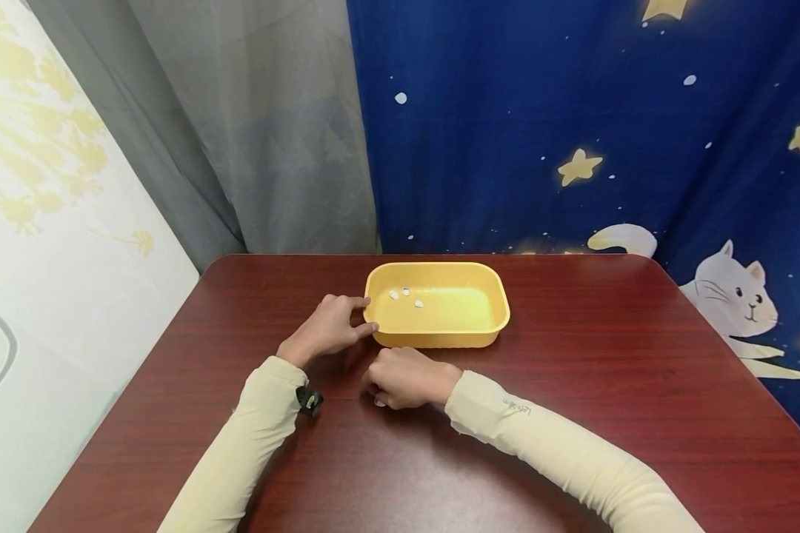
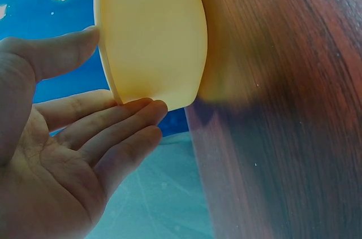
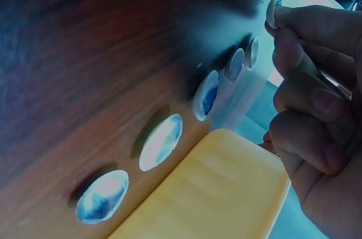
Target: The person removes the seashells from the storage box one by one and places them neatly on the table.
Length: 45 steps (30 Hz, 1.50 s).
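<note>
A small pale shell (image 3: 273, 12) is pinched between the thumb and a finger of my right hand (image 1: 407, 377), low over the table in front of the yellow basin (image 1: 440, 340). Its other fingers curl toward the palm. Several shells lie in a row on the table in the right wrist view, among them a white one (image 3: 161, 142) and a blue-tinted one (image 3: 103, 196); in the head view my hand hides them. At the basin's left end, my left hand (image 1: 327, 329) rests its spread thumb and fairly straight fingers against the rim and outer wall.
Inside the basin, 3 small white pieces (image 1: 418, 303) lie toward the left. The dark red wooden table (image 1: 607, 370) ends at a blue starry curtain (image 1: 507, 111) and a grey curtain (image 1: 287, 148). A white patterned surface (image 1: 53, 259) stands at the left.
</note>
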Tool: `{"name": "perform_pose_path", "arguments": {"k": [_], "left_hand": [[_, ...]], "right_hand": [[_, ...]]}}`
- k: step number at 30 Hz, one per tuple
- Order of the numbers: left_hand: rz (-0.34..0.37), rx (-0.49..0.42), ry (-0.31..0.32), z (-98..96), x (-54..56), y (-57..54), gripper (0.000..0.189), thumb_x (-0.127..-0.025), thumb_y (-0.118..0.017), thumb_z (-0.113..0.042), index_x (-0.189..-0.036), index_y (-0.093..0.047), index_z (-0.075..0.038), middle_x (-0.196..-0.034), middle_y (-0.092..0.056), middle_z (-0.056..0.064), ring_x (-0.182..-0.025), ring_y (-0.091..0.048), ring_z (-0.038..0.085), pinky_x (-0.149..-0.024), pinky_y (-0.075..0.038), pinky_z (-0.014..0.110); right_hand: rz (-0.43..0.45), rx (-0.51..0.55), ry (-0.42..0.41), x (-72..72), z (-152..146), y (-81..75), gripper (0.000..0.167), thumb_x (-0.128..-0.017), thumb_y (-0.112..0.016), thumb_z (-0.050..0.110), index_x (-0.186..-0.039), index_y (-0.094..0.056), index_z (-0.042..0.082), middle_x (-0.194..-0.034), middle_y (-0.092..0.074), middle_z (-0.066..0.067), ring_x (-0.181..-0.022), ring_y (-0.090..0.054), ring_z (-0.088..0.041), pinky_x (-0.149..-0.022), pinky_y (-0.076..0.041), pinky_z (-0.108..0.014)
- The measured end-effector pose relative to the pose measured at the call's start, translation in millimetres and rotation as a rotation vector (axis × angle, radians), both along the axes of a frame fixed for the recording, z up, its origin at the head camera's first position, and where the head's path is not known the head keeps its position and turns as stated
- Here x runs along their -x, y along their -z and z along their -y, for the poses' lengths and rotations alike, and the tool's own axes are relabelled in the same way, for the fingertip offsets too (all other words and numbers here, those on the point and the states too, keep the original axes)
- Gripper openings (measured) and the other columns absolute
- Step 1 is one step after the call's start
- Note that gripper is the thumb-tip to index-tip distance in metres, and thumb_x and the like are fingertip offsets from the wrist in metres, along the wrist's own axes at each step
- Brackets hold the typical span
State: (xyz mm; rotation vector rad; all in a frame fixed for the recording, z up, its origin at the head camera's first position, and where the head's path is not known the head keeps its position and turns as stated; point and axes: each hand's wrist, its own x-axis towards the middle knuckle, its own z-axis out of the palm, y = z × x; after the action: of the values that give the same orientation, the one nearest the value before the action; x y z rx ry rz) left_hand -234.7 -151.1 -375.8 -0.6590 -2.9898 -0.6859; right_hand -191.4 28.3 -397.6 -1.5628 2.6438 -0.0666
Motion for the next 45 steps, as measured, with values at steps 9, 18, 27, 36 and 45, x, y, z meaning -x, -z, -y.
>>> {"name": "perform_pose_path", "arguments": {"k": [9, 18, 27, 36, 45], "left_hand": [[0.012, -0.002, -0.016, 0.4, 0.1, 0.1, 0.056, -0.093, -0.072, -0.030, -0.138, -0.059, 0.001, -0.136, -0.064, 0.019, -0.113, -0.067, 0.029, -0.093, -0.056, 0.042], [0.006, -0.002, -0.010, 0.7, -0.3, 0.0, 0.055, -0.092, -0.072, -0.030, -0.136, -0.060, 0.001, -0.135, -0.065, 0.019, -0.109, -0.068, 0.029, -0.091, -0.056, 0.041], [0.002, -0.009, -0.006, 0.2, -0.3, -0.2, 0.055, -0.092, -0.072, -0.031, -0.136, -0.061, 0.001, -0.135, -0.065, 0.019, -0.114, -0.068, 0.031, -0.092, -0.055, 0.043], [0.009, -0.020, -0.001, 0.4, -1.2, -1.0, 0.055, -0.093, -0.071, -0.030, -0.136, -0.061, 0.001, -0.136, -0.064, 0.019, -0.120, -0.066, 0.031, -0.095, -0.055, 0.044], [0.004, -0.027, -0.007, 0.3, -0.6, -1.4, 0.055, -0.092, -0.072, -0.030, -0.135, -0.062, 0.001, -0.134, -0.066, 0.018, -0.122, -0.065, 0.029, -0.100, -0.054, 0.045]], "right_hand": [[-0.026, -0.009, -0.007, 1.7, 1.3, 1.7, 0.010, -0.086, -0.075, 0.017, -0.077, -0.072, 0.021, -0.064, -0.063, 0.011, -0.057, -0.049, -0.005, -0.054, -0.043, -0.020], [-0.050, -0.008, 0.006, 2.2, 0.7, 1.0, 0.011, -0.085, -0.076, 0.020, -0.075, -0.071, 0.022, -0.062, -0.062, 0.012, -0.057, -0.053, -0.004, -0.054, -0.047, -0.022], [-0.034, -0.005, 0.021, 3.4, -0.7, 1.2, 0.010, -0.086, -0.076, 0.020, -0.077, -0.072, 0.023, -0.063, -0.061, 0.013, -0.059, -0.054, -0.003, -0.056, -0.048, -0.022], [-0.017, 0.001, 0.039, 4.8, -2.8, -0.8, 0.010, -0.086, -0.076, 0.021, -0.077, -0.072, 0.023, -0.065, -0.062, 0.013, -0.061, -0.055, -0.003, -0.056, -0.049, -0.023], [-0.026, 0.056, 0.039, 9.5, -8.1, -8.2, 0.008, -0.088, -0.071, 0.018, -0.081, -0.073, 0.022, -0.064, -0.061, 0.011, -0.061, -0.053, -0.004, -0.059, -0.048, -0.022]]}}
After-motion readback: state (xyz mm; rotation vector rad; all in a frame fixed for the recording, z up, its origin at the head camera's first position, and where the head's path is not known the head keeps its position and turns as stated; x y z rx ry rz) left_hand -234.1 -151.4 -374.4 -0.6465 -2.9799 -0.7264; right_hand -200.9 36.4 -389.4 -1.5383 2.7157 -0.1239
